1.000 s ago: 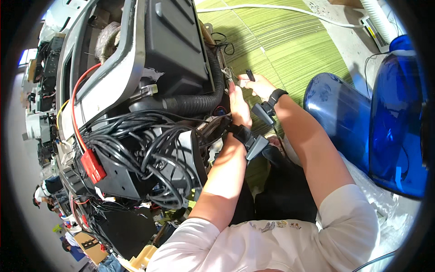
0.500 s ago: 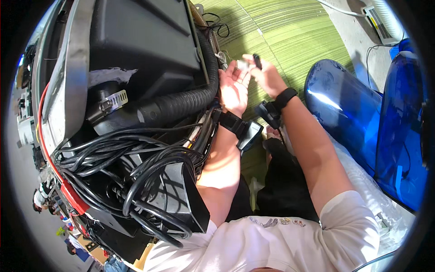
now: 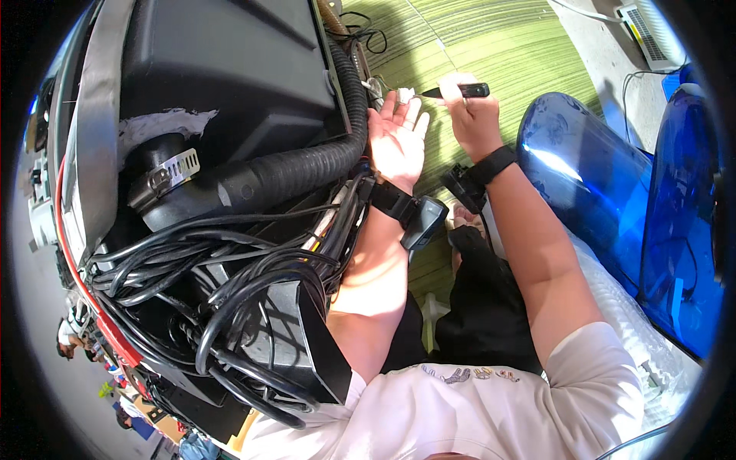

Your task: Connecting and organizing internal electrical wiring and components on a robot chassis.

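Note:
My left hand [image 3: 396, 149] lies palm up beside a black corrugated hose [image 3: 287, 172], fingers stretched away from me. At its fingertips is a small white piece [image 3: 405, 95] that looks like a connector, with thin pale wires [image 3: 375, 89] close by. How the fingers grip it is partly hidden. Just to the right, my right hand [image 3: 474, 119] is closed around a slim black pen-like tool [image 3: 472, 90]. The tool lies nearly level, its narrow tip pointing left at the white piece; I cannot tell whether they touch.
Left of my hands stands a large black housing [image 3: 230, 61] with a metal hose clamp [image 3: 175, 173] and bundled black cables [image 3: 230, 276]. Blue see-through curved panels [image 3: 579, 184] and bubble wrap [image 3: 625, 322] lie to the right. Green striped flooring [image 3: 506, 46] is below; people [image 3: 73, 330] appear far left.
My right hand has turned and drawn slightly right, bringing the tool from nearly upright to level. The white piece, earlier blurred between my hands, now sits by my left fingertips.

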`<state>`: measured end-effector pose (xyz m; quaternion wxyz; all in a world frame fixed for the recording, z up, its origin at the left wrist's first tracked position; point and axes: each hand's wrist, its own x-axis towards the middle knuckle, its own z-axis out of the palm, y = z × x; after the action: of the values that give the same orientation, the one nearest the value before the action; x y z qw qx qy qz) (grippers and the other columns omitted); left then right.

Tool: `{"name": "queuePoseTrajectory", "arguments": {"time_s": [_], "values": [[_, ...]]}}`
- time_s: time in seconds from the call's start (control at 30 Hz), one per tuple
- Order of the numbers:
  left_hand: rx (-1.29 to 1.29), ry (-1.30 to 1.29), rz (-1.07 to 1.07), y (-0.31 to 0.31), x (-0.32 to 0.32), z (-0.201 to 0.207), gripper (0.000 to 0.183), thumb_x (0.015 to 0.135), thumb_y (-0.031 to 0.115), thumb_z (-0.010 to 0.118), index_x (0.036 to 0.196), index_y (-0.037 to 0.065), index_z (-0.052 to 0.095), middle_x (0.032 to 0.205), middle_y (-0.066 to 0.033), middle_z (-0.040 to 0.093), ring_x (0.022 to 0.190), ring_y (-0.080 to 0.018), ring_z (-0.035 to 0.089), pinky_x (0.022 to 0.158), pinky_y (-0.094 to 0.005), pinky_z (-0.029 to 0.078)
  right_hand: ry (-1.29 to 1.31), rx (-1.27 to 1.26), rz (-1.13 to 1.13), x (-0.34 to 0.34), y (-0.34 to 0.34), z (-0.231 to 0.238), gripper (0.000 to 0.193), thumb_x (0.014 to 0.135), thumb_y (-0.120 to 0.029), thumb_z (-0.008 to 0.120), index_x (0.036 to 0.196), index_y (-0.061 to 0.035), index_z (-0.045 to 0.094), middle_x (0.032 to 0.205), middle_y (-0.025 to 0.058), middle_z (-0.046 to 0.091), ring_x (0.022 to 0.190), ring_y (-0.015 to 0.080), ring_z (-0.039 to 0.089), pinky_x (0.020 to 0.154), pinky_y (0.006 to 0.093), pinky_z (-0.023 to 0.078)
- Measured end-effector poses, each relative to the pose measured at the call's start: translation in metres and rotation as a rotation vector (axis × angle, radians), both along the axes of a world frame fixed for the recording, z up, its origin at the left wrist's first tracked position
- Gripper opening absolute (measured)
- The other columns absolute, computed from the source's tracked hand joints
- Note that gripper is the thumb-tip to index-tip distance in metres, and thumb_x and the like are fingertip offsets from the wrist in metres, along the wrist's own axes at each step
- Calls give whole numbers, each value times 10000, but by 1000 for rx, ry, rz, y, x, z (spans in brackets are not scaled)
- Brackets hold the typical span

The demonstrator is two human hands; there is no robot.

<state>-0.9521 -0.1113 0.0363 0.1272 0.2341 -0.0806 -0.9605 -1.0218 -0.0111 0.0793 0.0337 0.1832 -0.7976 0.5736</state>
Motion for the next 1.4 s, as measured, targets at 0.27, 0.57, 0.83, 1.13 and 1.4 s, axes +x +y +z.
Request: {"name": "queuePoseTrajectory", "arguments": {"time_s": [0.27,0.57,0.83,1.13,1.4], "values": [[-40,-25,-29,-1,0,2,546,865,448,386,1202,19,383,1231,-157,364,1233,-301,262,1010,-480,192,-130,-89,-16,4,-6,-6,98,758,-124,592,792,-32,598,671,98,596,604,208,580,578,272,444],[-14,-3,-46,-2,1,-1,532,877,452,361,1223,49,335,1223,-92,418,1236,-290,256,1019,-466,136,-44,-76,25,5,-9,-5,98,744,-110,607,785,-21,604,687,97,610,608,189,591,572,267,448],[-15,-12,-14,-2,0,1,542,869,437,390,1186,-2,391,1244,-171,323,1226,-315,274,1003,-477,223,-33,9,-57,5,-10,2,94,747,-109,604,773,-18,607,670,93,609,600,181,590,567,263,446],[-19,-17,-21,0,-1,5,545,863,438,407,1177,-8,396,1227,-169,342,1214,-303,289,1005,-453,233,-72,-80,11,6,-11,4,82,748,-94,603,761,-13,609,669,99,610,600,177,593,565,261,447],[-6,-44,-10,-1,-1,7,522,864,429,411,1151,-7,426,1177,-163,396,1179,-293,328,999,-447,245,-59,-48,-5,7,-11,11,91,744,-94,605,756,-4,607,661,99,605,585,170,585,555,252,441]]}}
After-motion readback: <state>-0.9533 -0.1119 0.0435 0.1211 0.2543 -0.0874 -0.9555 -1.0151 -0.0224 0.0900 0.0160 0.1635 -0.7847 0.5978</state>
